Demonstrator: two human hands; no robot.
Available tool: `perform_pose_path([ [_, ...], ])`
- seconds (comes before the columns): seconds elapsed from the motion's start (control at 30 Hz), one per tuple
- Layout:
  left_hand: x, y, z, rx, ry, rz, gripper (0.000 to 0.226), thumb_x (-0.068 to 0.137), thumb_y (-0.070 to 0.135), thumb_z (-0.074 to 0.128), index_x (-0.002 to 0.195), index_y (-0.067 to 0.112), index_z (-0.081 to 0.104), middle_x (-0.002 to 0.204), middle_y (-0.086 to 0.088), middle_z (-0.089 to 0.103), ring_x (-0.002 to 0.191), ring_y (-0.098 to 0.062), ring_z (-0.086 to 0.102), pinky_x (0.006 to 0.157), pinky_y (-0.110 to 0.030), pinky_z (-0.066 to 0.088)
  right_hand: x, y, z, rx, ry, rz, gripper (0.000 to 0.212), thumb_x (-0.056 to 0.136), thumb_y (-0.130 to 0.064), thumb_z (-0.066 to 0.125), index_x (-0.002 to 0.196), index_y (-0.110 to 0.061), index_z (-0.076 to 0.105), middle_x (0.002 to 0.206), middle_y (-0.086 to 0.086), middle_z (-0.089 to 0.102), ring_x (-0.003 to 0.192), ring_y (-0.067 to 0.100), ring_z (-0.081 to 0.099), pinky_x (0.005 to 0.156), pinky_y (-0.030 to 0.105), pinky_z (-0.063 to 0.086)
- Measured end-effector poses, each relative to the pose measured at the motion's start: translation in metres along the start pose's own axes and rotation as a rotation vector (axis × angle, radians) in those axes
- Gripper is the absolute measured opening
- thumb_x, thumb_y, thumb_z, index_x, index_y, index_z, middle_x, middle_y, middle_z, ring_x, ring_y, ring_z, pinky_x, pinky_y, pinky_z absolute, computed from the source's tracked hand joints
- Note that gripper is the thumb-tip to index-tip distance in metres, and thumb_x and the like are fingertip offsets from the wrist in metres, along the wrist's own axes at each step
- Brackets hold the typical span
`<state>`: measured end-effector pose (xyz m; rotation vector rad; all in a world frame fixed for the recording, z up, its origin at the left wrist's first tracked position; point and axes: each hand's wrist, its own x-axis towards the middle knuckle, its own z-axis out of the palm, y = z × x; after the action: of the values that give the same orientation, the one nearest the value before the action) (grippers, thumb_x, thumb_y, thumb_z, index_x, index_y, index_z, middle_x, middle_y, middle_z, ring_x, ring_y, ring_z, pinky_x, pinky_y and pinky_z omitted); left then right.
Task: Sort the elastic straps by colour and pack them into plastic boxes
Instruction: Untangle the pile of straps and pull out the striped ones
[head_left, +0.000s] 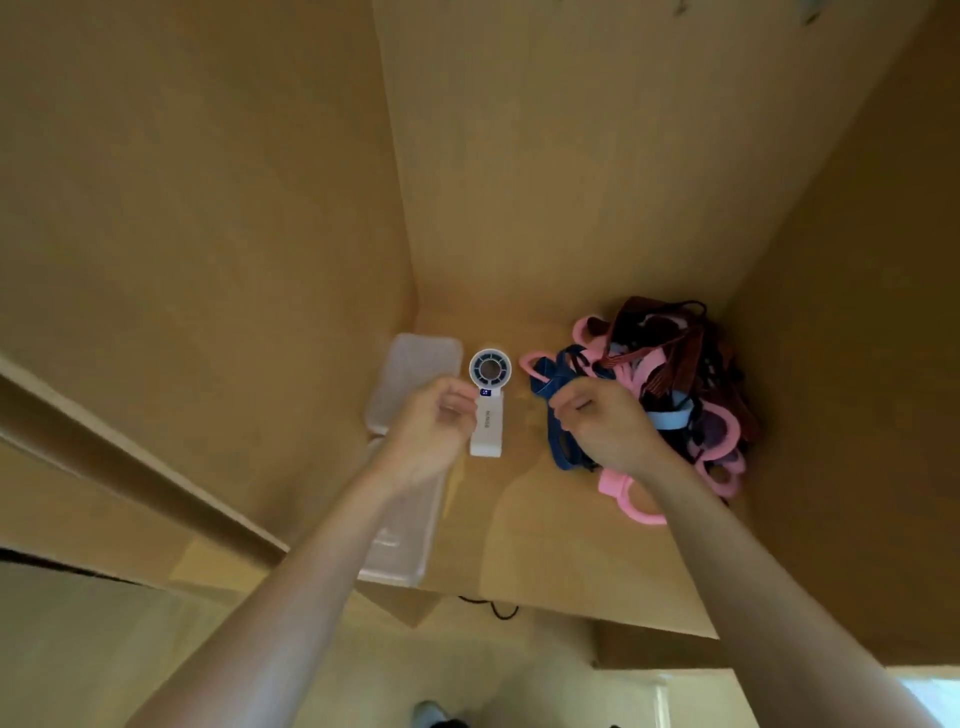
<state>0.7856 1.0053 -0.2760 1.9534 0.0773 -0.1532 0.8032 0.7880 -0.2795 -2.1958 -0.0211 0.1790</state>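
Observation:
A tangled heap of elastic straps, pink, dark blue, light blue, brown and black, lies at the right on the bottom of a big cardboard box. My right hand is over the heap's left edge, its fingers curled round a dark blue strap. My left hand is to the left with fingers curled, their tips against a small white handheld fan that lies on the cardboard. Two clear plastic boxes lie to the left, partly hidden under my left forearm.
Tall cardboard walls rise around the work area. The box's near edge runs across below my forearms, with a black cable hanging just past it. Floor and a shoe tip show at the bottom.

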Motion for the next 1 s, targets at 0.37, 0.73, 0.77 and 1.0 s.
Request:
perform_pose_path([
  [0.37,0.038,-0.009,0.061,0.131,-0.284,0.035,0.022,0.097,0.007,0.059,0.115,0.018,0.064,0.108,0.008,0.061,0.1,-0.007,0.059,0.08,-0.014,0.043,-0.025,0.061,-0.043,-0.059,0.168,0.199,0.019,0.093,-0.006,0.057,0.104,-0.012,0.072,0.099,-0.001,0.071,0.093,0.015,0.066,0.078,0.017,0.047],
  [0.73,0.083,0.012,0.092,0.053,-0.229,0.068,0.02,0.094,-0.003,0.06,0.107,0.011,0.066,0.102,0.0,0.064,0.089,-0.008,0.063,0.078,-0.008,0.046,0.002,0.082,-0.073,-0.031,0.201,0.107,0.019,0.093,-0.002,0.056,0.094,-0.015,0.07,0.089,-0.012,0.068,0.082,0.002,0.061,0.067,0.007,0.044],
  [0.77,0.087,0.01,0.091,0.036,-0.219,0.062,0.021,0.094,-0.004,0.06,0.103,0.014,0.067,0.1,-0.001,0.065,0.09,-0.013,0.064,0.081,-0.013,0.047,0.007,0.084,-0.075,-0.017,0.203,0.11,0.019,0.093,-0.002,0.056,0.095,-0.016,0.069,0.088,-0.015,0.067,0.082,-0.001,0.06,0.067,0.005,0.043],
  [1.0,0.099,-0.007,0.086,0.038,-0.253,0.02,0.026,0.094,-0.002,0.059,0.103,0.021,0.067,0.098,0.0,0.066,0.093,-0.016,0.064,0.085,-0.024,0.049,0.033,0.081,-0.051,0.038,0.146,0.143,0.018,0.091,-0.003,0.056,0.098,-0.01,0.071,0.094,0.002,0.072,0.088,0.016,0.067,0.082,0.034,0.056],
])
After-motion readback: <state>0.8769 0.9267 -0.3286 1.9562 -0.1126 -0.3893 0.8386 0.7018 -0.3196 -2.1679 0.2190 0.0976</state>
